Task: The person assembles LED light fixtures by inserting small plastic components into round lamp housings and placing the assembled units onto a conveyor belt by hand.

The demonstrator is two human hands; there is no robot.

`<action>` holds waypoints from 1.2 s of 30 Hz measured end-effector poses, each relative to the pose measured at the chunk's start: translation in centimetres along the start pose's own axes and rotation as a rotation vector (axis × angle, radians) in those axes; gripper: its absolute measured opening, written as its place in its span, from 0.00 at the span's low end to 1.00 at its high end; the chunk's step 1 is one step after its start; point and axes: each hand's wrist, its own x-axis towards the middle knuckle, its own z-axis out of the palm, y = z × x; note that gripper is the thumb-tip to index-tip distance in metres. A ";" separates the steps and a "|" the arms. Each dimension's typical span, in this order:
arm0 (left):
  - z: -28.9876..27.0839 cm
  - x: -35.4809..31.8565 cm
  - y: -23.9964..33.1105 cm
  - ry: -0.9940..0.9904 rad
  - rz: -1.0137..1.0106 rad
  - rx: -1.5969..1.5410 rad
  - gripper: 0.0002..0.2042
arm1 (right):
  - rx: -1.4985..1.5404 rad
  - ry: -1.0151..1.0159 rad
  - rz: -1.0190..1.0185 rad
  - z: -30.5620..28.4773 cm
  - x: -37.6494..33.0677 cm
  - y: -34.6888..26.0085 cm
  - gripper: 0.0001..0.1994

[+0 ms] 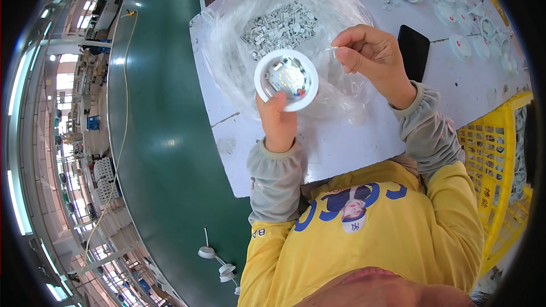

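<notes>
A round white lamp is held in the left hand, thumb pressed on its rim, above a clear bag of grey clips lying on the table. The right hand is raised just beside the lamp, its grip pinched on a small clear part. A black phone lies behind that hand. More lamps are spread at the far right, near a yellow crate.

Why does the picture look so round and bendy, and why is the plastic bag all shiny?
In the head view, the fisheye lens curves straight edges like the green belt toward a dark rim; overhead light glares off the clear plastic bag and the round white lamp in the left hand; the right hand looks sharp.
</notes>
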 end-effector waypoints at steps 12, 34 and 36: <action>-0.3 0.3 0.4 -0.253 -0.338 0.382 0.07 | -0.116 0.024 -0.062 -0.5 -0.6 0.1 0.07; 0.8 -0.3 0.5 -0.147 -0.267 0.258 0.05 | -0.009 -0.271 0.253 -0.8 -0.2 2.5 0.03; 0.8 -0.4 0.3 -0.157 -0.248 0.286 0.05 | -0.006 -0.339 0.233 -1.3 0.0 3.0 0.04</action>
